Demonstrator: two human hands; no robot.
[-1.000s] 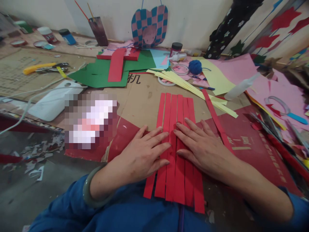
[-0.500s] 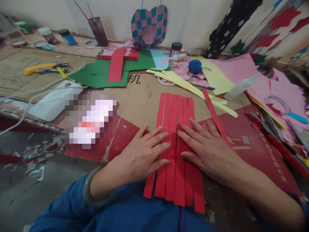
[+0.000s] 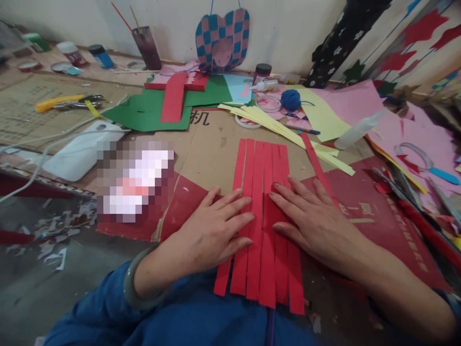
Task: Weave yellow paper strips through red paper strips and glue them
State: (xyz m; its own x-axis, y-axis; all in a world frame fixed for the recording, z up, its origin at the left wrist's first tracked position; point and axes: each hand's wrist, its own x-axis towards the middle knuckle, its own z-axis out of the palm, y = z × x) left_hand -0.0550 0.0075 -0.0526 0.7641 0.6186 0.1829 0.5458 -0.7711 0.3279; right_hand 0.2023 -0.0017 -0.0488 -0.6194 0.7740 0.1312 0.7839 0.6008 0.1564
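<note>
Several red paper strips (image 3: 257,192) lie side by side lengthwise in front of me, their near ends jutting past the table's edge. My left hand (image 3: 212,226) rests flat on the left strips, its fingers spread. On the right strips lies my right hand (image 3: 309,216), also flat with fingers apart. Another red strip (image 3: 315,161) runs out from beyond the right hand, part of it hidden under that hand. Yellow paper strips (image 3: 273,125) are fanned out just past the red ones.
Cardboard (image 3: 201,154) covers the table. At the left are a blurred-out phone-like object (image 3: 140,182), a white power bank-like slab (image 3: 84,149) and a yellow-handled tool (image 3: 59,102). A glue bottle (image 3: 360,129), blue yarn ball (image 3: 290,99) and scissors (image 3: 399,180) lie to the right.
My right hand has shifted slightly to the right, and the right-hand red strips now sit closer together. My left hand has stayed in place.
</note>
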